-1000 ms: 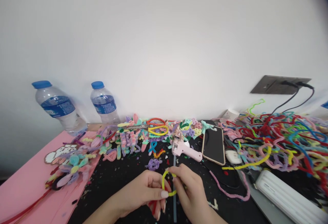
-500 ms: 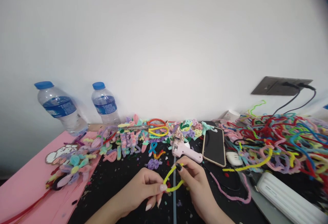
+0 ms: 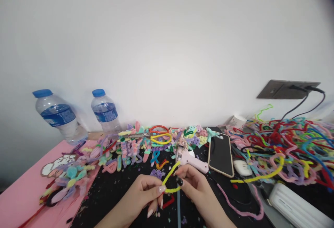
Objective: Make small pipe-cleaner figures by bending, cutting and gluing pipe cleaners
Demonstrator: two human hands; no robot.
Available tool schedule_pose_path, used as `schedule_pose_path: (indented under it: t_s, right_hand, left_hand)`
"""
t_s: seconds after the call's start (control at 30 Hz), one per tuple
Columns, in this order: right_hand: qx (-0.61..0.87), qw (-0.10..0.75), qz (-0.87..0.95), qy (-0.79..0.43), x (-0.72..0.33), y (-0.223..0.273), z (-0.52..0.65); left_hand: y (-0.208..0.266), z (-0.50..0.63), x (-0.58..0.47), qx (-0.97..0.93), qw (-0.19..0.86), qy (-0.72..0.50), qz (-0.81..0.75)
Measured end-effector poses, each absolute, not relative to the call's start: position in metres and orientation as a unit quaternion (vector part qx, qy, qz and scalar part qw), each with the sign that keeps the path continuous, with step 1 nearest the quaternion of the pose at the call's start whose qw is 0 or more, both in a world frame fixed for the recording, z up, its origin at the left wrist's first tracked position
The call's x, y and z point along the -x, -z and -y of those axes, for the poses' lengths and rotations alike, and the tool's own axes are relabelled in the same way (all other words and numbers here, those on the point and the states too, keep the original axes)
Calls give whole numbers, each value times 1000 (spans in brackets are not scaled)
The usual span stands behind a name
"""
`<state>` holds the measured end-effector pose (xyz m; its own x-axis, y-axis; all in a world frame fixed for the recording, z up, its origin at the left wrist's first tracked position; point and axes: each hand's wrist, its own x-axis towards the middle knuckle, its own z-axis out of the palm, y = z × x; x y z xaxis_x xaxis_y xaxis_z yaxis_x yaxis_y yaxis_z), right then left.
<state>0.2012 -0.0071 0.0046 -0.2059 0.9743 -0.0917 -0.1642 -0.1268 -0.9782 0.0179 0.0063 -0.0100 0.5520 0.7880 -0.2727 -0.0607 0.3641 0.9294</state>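
A bent yellow pipe cleaner (image 3: 171,174) is between my two hands, low in the middle of the view. My left hand (image 3: 144,193) pinches it at the bend between thumb and forefinger. My right hand (image 3: 194,184) has thumb and fingers closed around its lower strand, while the upper strand slants up to a tip beside the right forefinger. A short red pipe cleaner piece (image 3: 168,203) shows just below. Directly behind the hands lies a pale pink glue gun (image 3: 193,162), and a translucent stick (image 3: 179,209) runs toward me beneath them.
Scissors with red and yellow handles (image 3: 160,138) rest on a row of fuzzy shapes. A phone (image 3: 221,155), a white power bank (image 3: 297,205) and a tangled pipe cleaner heap (image 3: 281,144) are on the right. Two water bottles (image 3: 58,116) stand at left behind a pink board (image 3: 21,189).
The yellow pipe cleaner has gone from a nearly closed loop to a more open V, its upper tip apart from the right thumb. The camera view has shifted slightly.
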Motion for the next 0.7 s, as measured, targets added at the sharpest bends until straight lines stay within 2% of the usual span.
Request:
schedule_pose_path:
  t_s: [0.13, 0.23, 0.33, 0.43, 0.7]
  right_hand:
    - [476, 386, 528, -588, -201, 5, 6]
    - [502, 330, 579, -552, -203, 17, 4]
    - [494, 311, 657, -478, -205, 22, 3]
    - [491, 290, 711, -411, -207, 17, 4]
    - [452, 260, 799, -299, -205, -2, 8]
  left_hand:
    - [20, -10, -19, -489, 729, -290, -382]
    - [29, -13, -19, -498, 735, -249, -389]
    - [32, -14, -19, -494, 733, -235, -404]
    - [27, -10, -20, -466, 730, -274, -417]
    - [23, -10, -22, -431, 767, -275, -388]
